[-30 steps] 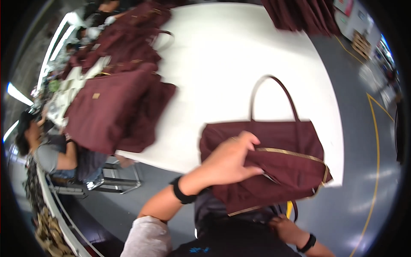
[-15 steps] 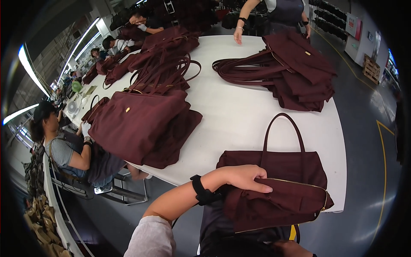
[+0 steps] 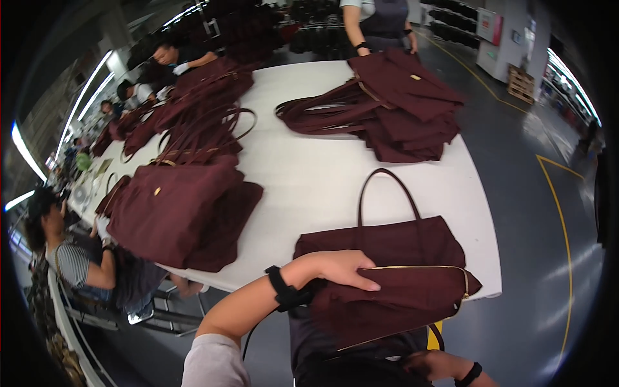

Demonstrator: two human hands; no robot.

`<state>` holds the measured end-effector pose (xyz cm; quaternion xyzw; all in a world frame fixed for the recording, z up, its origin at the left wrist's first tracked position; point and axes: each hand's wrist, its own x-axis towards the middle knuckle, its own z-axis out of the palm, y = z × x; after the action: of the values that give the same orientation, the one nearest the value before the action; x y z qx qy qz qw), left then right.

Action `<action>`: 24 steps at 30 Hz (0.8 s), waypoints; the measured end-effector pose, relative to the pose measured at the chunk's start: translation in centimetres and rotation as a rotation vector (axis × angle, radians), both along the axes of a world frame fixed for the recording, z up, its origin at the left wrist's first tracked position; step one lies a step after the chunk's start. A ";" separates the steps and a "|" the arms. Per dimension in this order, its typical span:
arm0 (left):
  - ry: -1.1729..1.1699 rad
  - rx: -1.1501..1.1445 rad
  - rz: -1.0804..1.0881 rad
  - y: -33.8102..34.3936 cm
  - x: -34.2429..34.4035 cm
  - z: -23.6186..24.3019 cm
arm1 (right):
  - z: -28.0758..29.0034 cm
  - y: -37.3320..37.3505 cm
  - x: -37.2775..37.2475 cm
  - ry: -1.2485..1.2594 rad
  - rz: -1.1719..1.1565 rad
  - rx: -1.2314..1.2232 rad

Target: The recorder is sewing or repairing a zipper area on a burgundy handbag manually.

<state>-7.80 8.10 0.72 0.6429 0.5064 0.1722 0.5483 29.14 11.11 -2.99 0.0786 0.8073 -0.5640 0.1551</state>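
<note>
A burgundy fabric handbag (image 3: pixel 393 293) lies at the near edge of the white table, partly hanging over it toward my lap. Its gold zip runs along the edge of the opening, and one handle loop (image 3: pixel 390 173) arches away over the tabletop. My left hand (image 3: pixel 345 269) grips the bag at the zipped edge, thumb on top and fingers hidden behind the cloth. Low in front of my dark apron is my right hand (image 3: pixel 433 365), close below the bag. Its fingers are in shadow and partly hidden, so what they hold cannot be made out.
Stacked burgundy bags (image 3: pixel 184 209) cover the table's left side; another pile (image 3: pixel 403 106) lies at the far right. A person in an apron (image 3: pixel 380 26) stands behind that pile. At the left sits a person in a striped shirt (image 3: pixel 68 264). A wooden pallet (image 3: pixel 520 84) stands farther off.
The view has turned, so the scene sits further left. My right hand shows more fully. The far person's hand has moved to the bag pile. My left hand keeps its hold on the handbag.
</note>
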 end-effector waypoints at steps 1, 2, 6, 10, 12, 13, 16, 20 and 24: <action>0.114 0.002 -0.049 0.4 -0.1 0.4 | -0.6 -0.1 0.5 -0.005 -0.034 0.009; 0.221 0.142 -0.107 0.6 -0.1 0.4 | -1.5 -0.2 0.7 0.012 0.032 0.146; 0.188 0.384 -0.181 1.1 1.0 0.3 | -2.6 -1.1 1.6 0.104 0.121 0.421; 0.079 0.026 -0.193 1.0 1.8 2.3 | -1.8 -1.2 1.8 0.192 0.079 0.478; 0.122 -0.101 -0.309 1.5 2.3 3.9 | -1.1 -1.4 2.1 0.200 0.046 0.485; 0.117 -0.094 -0.321 1.4 2.2 3.5 | -0.7 -1.6 1.9 0.171 0.005 0.464; -0.048 -0.060 -0.163 0.6 1.7 2.0 | -0.4 -1.5 1.5 0.178 -0.058 0.428; -0.174 -0.042 0.176 -0.5 1.7 2.4 | -2.1 -1.6 2.0 0.212 -0.055 0.446; -0.554 0.066 0.692 -2.9 0.8 4.9 | -3.8 -1.9 2.5 0.158 -0.075 0.462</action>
<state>-6.96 5.23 5.64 0.3825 0.5200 0.5274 0.5525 31.68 9.19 -6.78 0.0975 0.9209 -0.3742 0.0485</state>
